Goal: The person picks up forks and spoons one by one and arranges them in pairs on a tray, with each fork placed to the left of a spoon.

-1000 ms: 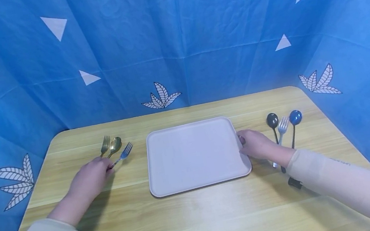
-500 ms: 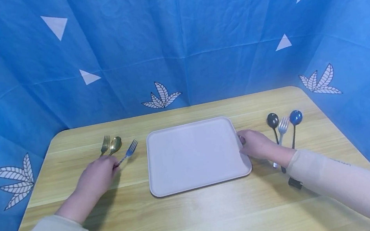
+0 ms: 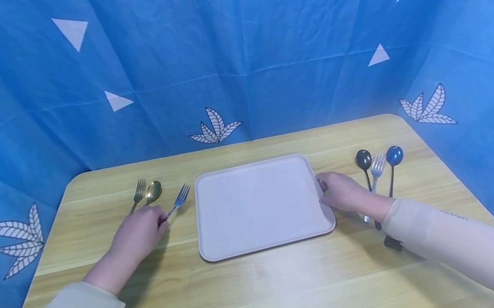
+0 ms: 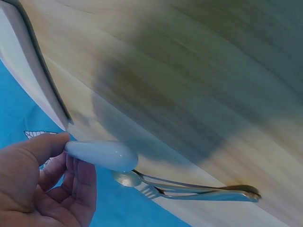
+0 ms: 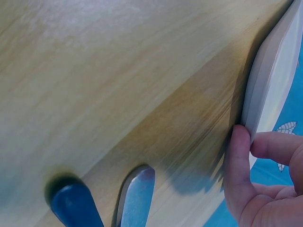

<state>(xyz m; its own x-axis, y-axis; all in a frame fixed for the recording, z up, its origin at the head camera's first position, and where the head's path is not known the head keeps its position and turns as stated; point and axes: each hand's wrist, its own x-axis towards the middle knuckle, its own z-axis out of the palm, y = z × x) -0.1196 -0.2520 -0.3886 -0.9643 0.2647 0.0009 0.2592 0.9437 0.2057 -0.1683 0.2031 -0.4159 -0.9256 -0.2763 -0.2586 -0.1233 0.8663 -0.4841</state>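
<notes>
My left hand [image 3: 141,231] pinches a fork [image 3: 181,196] with a bluish head, its tines pointing away to the upper right, just left of the tray. In the left wrist view the pale, rounded end of the fork's handle [image 4: 102,155] sticks out past thumb and fingers, over the table. A light grey rectangular tray [image 3: 261,207] lies mid-table. At its right edge, my right hand [image 3: 340,192] grips the rim. The right wrist view shows the tray's side [image 5: 258,90] pinched between thumb and finger.
Left of the tray lie a gold fork [image 3: 139,192] and a gold spoon [image 3: 153,191], partly behind the left hand. To the right are a black spoon [image 3: 363,159], a silver fork [image 3: 377,165] and a blue spoon [image 3: 394,155]. Blue cloth [image 3: 241,44] surrounds the table [image 3: 266,288].
My left hand has moved right with the fork, away from the gold fork and spoon and toward the tray. The right hand and tray have stayed in place.
</notes>
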